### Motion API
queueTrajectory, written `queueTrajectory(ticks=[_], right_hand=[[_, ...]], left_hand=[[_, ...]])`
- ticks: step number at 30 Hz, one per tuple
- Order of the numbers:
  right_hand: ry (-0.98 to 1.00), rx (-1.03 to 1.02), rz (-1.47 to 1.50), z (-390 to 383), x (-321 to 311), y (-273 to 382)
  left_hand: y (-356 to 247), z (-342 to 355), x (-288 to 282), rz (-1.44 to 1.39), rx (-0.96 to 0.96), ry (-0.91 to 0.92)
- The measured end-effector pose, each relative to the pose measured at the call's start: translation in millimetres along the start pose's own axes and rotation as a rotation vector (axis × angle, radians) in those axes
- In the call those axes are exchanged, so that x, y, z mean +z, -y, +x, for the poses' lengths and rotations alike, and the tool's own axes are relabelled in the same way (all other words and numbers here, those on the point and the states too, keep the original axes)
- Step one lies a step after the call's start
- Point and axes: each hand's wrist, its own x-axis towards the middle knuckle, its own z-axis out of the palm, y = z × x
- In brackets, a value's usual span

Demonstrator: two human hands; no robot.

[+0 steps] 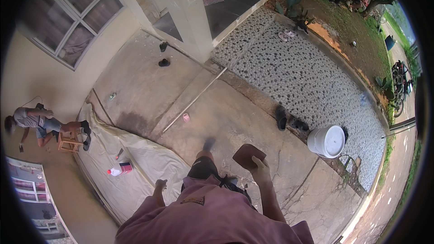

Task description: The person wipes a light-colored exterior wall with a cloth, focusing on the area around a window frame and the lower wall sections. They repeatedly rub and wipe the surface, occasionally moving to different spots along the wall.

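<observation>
In my right hand [259, 168] is a flat brown rectangular sheet [246, 156] that looks like folded sandpaper, pinched at its near right edge. It is held up in front of my right side, above the concrete. My left hand [160, 184] hangs low beside my body, over the edge of a pale drop cloth [149, 156]. Its fingers are loosely apart and I see nothing in them. On the cloth, left of that hand, are a white bottle with a red cap [114, 171], a pink container [126, 167] and a small dark-tipped tool [119, 154].
A co-worker [38, 119] with a wooden stool [70, 143] is by the wall at left. A white lidded bucket [326, 141] stands at right near dark shoes [281, 118]. A pale pole [194, 100] and a pink roll [186, 117] lie on the concrete ahead.
</observation>
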Motion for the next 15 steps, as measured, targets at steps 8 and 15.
queueTrajectory(ticks=[8, 15], right_hand=[[-0.163, 0.313, 0.396, 145, 94, 44], [0.088, 0.426, 0.101, 293, 229, 78]], left_hand=[[-8, 8, 11, -0.027, -0.270, 0.507], [-379, 65, -126, -0.311, 0.770, -0.174]])
